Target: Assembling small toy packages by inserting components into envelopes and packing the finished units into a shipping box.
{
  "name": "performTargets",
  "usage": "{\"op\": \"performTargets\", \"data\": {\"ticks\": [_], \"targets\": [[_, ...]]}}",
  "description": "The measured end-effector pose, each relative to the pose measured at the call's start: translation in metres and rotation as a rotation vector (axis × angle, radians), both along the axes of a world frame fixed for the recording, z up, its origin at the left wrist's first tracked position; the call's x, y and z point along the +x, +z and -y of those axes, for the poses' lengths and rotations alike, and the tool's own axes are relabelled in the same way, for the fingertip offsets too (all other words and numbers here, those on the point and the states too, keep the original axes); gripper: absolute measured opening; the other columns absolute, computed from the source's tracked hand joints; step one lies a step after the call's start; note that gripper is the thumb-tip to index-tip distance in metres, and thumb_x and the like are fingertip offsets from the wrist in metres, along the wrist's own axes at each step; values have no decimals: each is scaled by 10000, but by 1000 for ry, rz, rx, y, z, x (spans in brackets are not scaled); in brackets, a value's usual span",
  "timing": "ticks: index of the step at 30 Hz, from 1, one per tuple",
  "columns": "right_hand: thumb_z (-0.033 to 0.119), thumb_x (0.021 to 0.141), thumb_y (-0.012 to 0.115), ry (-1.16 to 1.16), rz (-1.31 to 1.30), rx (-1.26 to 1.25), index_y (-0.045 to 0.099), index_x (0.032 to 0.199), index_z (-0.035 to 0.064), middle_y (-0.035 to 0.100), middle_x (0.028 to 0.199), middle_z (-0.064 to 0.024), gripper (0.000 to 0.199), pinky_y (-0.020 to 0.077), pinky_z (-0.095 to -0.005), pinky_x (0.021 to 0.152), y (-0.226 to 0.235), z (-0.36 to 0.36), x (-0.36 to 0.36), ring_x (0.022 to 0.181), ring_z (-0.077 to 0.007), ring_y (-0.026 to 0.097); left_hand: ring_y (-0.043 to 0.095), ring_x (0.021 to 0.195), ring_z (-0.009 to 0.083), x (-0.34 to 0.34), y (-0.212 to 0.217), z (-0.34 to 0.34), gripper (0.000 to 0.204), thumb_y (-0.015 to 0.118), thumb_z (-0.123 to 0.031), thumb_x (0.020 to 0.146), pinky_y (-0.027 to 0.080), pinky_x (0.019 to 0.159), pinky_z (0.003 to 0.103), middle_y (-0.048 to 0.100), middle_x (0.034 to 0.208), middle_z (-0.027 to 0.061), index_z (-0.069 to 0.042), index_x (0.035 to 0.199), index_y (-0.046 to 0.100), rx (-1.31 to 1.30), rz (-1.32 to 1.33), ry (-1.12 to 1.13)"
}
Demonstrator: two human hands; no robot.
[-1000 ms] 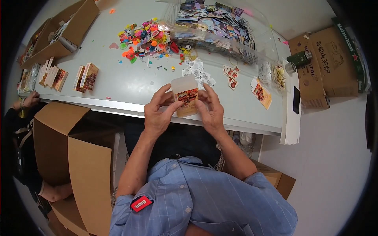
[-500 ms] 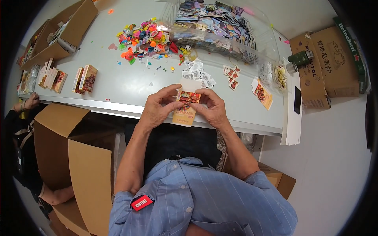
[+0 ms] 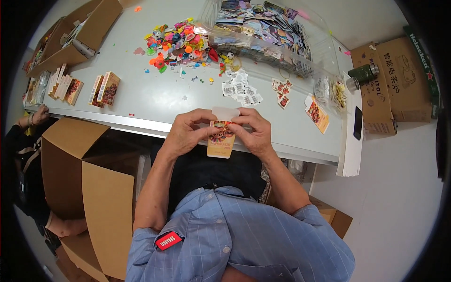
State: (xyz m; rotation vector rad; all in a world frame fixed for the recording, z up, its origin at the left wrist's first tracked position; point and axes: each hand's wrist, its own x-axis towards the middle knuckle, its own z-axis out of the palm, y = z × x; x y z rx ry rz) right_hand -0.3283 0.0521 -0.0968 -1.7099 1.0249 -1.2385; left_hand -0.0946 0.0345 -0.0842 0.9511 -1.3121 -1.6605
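Observation:
Over the table's near edge, both hands grip one flat orange-and-red printed card packet (image 3: 221, 146) by its upper part. My left hand (image 3: 190, 133) pinches its left side, thumb on the printed face. From the other side my right hand (image 3: 254, 132) does the same, its thumb near the packet's top. A pale whitish flap (image 3: 225, 113) stands up beyond the fingers at the far end. Small white printed slips (image 3: 241, 88) lie just past the hands. To the right of them are several strawberry-coloured stickers (image 3: 283, 89) and another orange packet (image 3: 317, 114).
A heap of small plastic toys (image 3: 181, 44) and a clear bin of cards (image 3: 263, 47) fill the far side. Small boxes (image 3: 109, 88) stand at left before a cardboard carton (image 3: 96, 28). An open carton (image 3: 108, 211) sits below, beside another person's arm (image 3: 68, 226). A phone (image 3: 358, 123) lies at right.
The packet and both hands have come slightly nearer to me, and the packet hangs straighter. The fingers have shifted toward its top. My view has turned a little.

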Motion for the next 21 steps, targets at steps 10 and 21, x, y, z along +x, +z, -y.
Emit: {"op": "performTargets", "data": {"ticks": [10, 21], "targets": [[-27, 833, 786, -65, 172, -32, 688, 1120, -2, 645, 1201, -127, 304, 538, -292, 872, 35, 17, 8, 1030, -162, 633, 697, 909, 152, -4, 26, 19, 280, 761, -28, 880, 608, 687, 267, 716, 1073, 102, 4, 1149, 693, -74, -14, 96], [-13, 840, 786, -73, 2, -122, 673, 1170, 27, 668, 1207, -142, 351, 548, -287, 839, 4, 20, 2, 984, -168, 657, 699, 917, 164, -8, -4, 16, 267, 769, -5, 861, 613, 721, 271, 694, 1138, 104, 12, 1119, 703, -108, -8, 103]]}}
